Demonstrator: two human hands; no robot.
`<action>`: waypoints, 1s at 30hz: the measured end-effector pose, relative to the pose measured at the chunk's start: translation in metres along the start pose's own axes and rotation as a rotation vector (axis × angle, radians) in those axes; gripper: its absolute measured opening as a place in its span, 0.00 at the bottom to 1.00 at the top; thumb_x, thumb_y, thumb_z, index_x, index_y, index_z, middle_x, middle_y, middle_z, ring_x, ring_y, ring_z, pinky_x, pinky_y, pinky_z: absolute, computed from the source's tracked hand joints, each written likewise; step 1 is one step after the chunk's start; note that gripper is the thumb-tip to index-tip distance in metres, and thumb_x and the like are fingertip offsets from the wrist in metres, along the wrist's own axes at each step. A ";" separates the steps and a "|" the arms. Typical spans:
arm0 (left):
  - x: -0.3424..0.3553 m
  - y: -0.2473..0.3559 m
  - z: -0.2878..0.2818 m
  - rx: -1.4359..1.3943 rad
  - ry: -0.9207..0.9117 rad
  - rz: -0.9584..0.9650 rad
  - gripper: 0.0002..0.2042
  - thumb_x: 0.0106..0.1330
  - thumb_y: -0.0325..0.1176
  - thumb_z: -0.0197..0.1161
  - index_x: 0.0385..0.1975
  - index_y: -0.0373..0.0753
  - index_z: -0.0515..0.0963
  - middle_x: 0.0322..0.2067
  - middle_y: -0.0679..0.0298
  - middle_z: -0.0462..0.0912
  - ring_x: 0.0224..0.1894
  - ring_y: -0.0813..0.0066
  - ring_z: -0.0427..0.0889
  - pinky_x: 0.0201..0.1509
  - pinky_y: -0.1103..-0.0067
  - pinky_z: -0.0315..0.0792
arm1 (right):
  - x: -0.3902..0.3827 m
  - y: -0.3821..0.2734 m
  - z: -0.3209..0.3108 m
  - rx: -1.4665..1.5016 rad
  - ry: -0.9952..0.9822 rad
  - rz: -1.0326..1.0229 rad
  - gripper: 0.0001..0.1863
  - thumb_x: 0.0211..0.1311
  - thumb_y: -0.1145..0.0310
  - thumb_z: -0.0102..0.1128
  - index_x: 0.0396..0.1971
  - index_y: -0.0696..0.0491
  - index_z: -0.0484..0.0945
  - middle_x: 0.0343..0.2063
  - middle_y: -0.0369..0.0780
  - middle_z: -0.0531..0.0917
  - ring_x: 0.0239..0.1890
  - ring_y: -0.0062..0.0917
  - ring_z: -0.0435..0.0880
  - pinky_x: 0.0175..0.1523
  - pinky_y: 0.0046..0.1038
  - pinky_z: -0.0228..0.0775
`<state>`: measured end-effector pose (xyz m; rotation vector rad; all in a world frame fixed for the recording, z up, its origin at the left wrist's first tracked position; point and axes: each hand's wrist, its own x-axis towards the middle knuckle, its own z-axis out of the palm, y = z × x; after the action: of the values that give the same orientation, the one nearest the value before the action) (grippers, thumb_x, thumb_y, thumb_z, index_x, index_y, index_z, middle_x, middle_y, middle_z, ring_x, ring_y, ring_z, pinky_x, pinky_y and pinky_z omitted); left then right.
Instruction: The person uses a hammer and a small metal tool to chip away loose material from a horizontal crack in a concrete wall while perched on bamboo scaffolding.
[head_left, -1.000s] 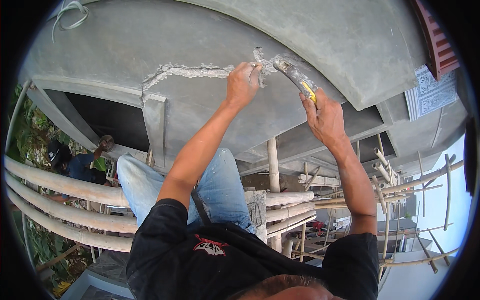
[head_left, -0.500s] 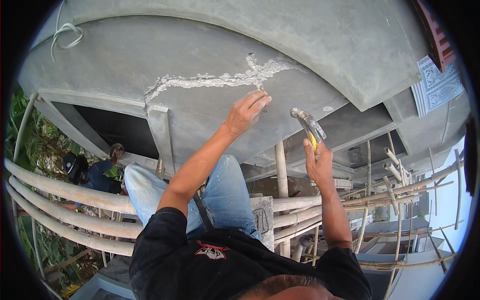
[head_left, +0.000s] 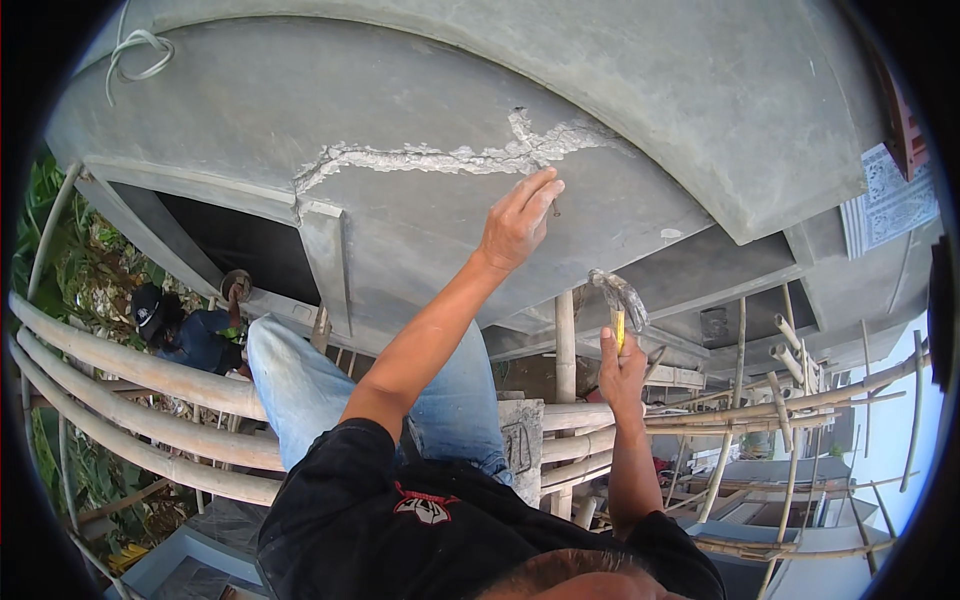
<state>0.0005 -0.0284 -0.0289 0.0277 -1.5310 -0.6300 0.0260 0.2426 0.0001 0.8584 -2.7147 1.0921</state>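
Observation:
Against the grey concrete surface (head_left: pixel 400 90), my left hand (head_left: pixel 519 220) is closed on a thin metal chisel (head_left: pixel 556 210), mostly hidden by the fingers, just below the right part of a chipped jagged crack (head_left: pixel 430 157). Lower and to the right, my right hand (head_left: pixel 622 365) grips a claw hammer (head_left: pixel 617 290) by its yellow handle, its dusty metal head up and apart from the concrete.
Bamboo poles (head_left: pixel 170 370) form scaffolding on both sides. A co-worker (head_left: pixel 195 335) in dark clothing holds a round object (head_left: pixel 236 283) at lower left. A dark recessed opening (head_left: pixel 230 230), a looped cable (head_left: pixel 140 55) and a patterned panel (head_left: pixel 885 200) are on the structure.
My right hand has dropped with the hammer from beside the crack to lower down. My left hand first moved down off the crack, then back up slightly toward it and to the right.

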 end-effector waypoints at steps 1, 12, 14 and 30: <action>0.000 0.000 0.001 0.001 0.004 -0.003 0.20 0.50 0.14 0.61 0.44 0.37 0.77 0.48 0.56 0.80 0.44 0.58 0.84 0.43 0.72 0.82 | 0.000 0.002 0.002 -0.003 -0.003 -0.002 0.21 0.72 0.56 0.52 0.22 0.57 0.70 0.15 0.31 0.63 0.22 0.15 0.60 0.26 0.25 0.53; 0.007 0.012 0.005 -0.017 0.042 -0.077 0.17 0.52 0.14 0.63 0.42 0.37 0.77 0.45 0.57 0.82 0.39 0.61 0.84 0.38 0.75 0.81 | 0.014 -0.026 0.012 0.084 0.004 -0.066 0.18 0.71 0.58 0.53 0.31 0.60 0.75 0.14 0.33 0.69 0.21 0.15 0.64 0.25 0.24 0.60; 0.006 0.014 0.005 -0.023 0.046 -0.091 0.17 0.52 0.14 0.63 0.42 0.36 0.77 0.45 0.57 0.82 0.40 0.61 0.84 0.38 0.75 0.81 | 0.015 -0.026 0.014 0.116 0.001 -0.053 0.17 0.71 0.59 0.53 0.31 0.60 0.75 0.15 0.32 0.69 0.21 0.14 0.64 0.25 0.24 0.60; 0.011 0.025 0.013 -0.083 0.107 -0.213 0.16 0.54 0.15 0.62 0.42 0.37 0.76 0.45 0.57 0.82 0.39 0.59 0.85 0.38 0.74 0.81 | 0.047 -0.033 0.064 0.050 0.330 -0.502 0.22 0.73 0.57 0.49 0.20 0.55 0.65 0.13 0.33 0.65 0.16 0.19 0.64 0.22 0.24 0.54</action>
<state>-0.0039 -0.0068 -0.0079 0.1607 -1.4081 -0.8473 0.0121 0.1588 -0.0142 1.1622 -2.0576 1.0721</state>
